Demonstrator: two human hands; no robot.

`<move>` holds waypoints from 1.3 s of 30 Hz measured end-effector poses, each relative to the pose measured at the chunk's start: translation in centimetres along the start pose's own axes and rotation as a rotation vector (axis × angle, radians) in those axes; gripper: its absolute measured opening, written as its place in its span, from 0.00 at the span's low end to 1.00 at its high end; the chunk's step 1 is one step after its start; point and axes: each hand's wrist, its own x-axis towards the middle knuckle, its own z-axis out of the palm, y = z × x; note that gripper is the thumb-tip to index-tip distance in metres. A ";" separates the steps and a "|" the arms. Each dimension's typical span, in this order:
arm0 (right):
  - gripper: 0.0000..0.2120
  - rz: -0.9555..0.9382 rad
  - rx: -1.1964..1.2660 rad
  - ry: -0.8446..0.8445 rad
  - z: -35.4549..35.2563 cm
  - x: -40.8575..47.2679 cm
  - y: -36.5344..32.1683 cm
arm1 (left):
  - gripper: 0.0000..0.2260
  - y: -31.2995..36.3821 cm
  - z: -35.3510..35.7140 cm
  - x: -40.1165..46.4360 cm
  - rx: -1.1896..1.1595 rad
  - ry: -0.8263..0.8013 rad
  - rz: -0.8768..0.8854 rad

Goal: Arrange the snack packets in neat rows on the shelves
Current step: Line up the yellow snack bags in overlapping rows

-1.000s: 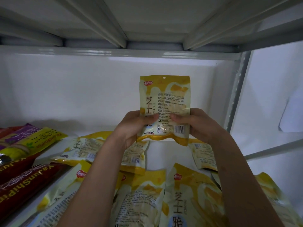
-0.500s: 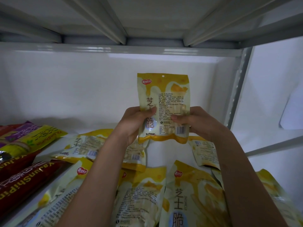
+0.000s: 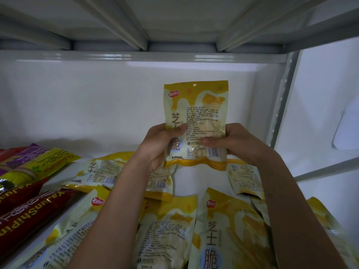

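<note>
1. Slightly higher than a second before, the held yellow packet [image 3: 195,123] had been lifted while the left thumb slid up its printed face — a small regrip, not a placement.
2. That suggested the packet was being squared up in the air, upright and facing the camera, before going down in a row; it had not yet touched the shelf [image 3: 196,177].
3. The left hand [image 3: 159,146] gripped the packet's left edge, thumb on the front, fingers curled behind.
4. The right hand [image 3: 236,142] pinched the right edge likewise — both hands clamped on it.
5. Below, other yellow packets [image 3: 171,230] lay loosely overlapped, with red sausage packs [image 3: 29,210] at left.
</note>
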 end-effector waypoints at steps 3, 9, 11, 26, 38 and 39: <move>0.19 -0.040 0.016 0.000 0.4 -0.2 -0.1 | 0.15 0.1 -0.3 -0.2 0.023 -0.052 -0.017; 0.15 -0.087 0.074 0.099 1.2 0.6 0.1 | 0.15 0.4 0.2 -0.4 0.047 -0.022 0.012; 0.14 -0.091 0.094 0.113 1.2 0.6 0.2 | 0.17 0.5 0.2 -0.5 0.069 -0.045 0.009; 0.14 -0.122 0.243 0.205 0.5 0.2 0.3 | 0.21 -0.2 0.2 -0.5 0.275 -0.066 0.027; 0.20 -0.156 0.382 0.196 -0.4 0.0 -0.4 | 0.14 -0.3 0.9 -0.9 0.378 -0.096 0.037; 0.21 -0.165 0.383 0.192 -0.5 0.0 -0.4 | 0.15 -0.2 0.9 -1.0 0.387 -0.091 0.039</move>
